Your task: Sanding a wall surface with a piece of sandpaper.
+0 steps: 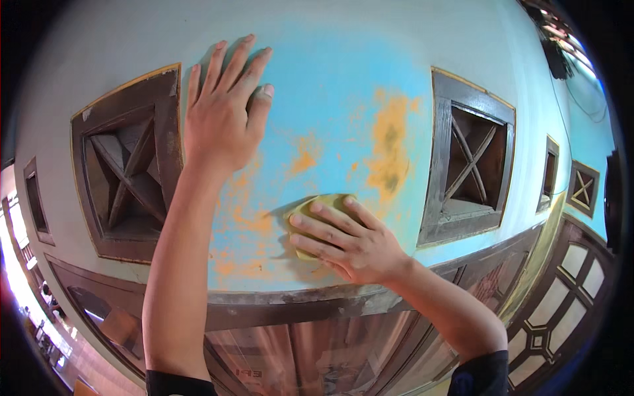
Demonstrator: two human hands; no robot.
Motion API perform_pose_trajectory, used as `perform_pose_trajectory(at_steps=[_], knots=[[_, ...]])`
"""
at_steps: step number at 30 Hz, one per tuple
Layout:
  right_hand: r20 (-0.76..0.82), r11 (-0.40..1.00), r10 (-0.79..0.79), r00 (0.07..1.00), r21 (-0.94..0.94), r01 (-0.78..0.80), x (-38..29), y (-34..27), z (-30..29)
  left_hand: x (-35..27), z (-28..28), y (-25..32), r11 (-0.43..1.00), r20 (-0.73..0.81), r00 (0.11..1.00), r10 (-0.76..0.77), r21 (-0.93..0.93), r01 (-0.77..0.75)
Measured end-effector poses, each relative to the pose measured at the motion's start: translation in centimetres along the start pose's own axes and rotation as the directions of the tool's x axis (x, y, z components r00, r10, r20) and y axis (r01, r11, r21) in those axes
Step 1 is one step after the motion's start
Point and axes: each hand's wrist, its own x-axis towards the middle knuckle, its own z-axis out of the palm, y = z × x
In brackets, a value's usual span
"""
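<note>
My left hand [225,104] lies flat on the painted wall [317,64], fingers spread, holding nothing. Lower down and to the right, my right hand [349,237] presses a yellowish sheet, probably sandpaper, [302,251] against the wall with the fingers spread over it. Around that sheet the light blue paint is scuffed, with orange patches showing in it. A larger orange patch [391,143] with dark spots is up and to the right of my right hand. The sheet's underside is hidden.
Wooden vent frames with crossed slats flank the blue area, one at the left [126,171], one at the right [473,158]. A dark wooden window frame [297,309] with glass panes runs below my hands. A panelled door [554,297] stands at the far right.
</note>
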Motion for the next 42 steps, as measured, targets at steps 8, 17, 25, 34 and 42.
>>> perform_pose_trajectory(at_steps=[8,17,25,34,42], knots=[[-0.403,0.911,0.323,0.856,-0.113,-0.397,0.1,7.9,-0.6,-2.3,2.0,1.6,1.0,-0.049,0.999,0.002,0.014,-0.002],[-0.116,0.994,-0.103,0.988,-0.06,0.096,-0.2,5.7,0.8,-2.8,2.7,1.9,1.0,-0.043,0.999,-0.022,-0.018,0.022],[-0.428,0.904,0.307,0.85,-0.148,-0.401,0.6,6.8,0.3,-2.9,2.0,2.2,1.0,-0.078,0.997,-0.024,-0.006,0.024],[-0.376,0.957,0.199,0.905,-0.125,-0.263,0.4,7.7,-0.3,-4.6,2.0,1.3,0.999,-0.063,0.998,-0.025,-0.022,0.023],[-0.135,0.999,-0.029,0.99,-0.035,0.025,-0.3,0.6,3.7,-4.9,1.7,0.8,1.0,-0.035,0.999,-0.01,-0.016,0.009]])
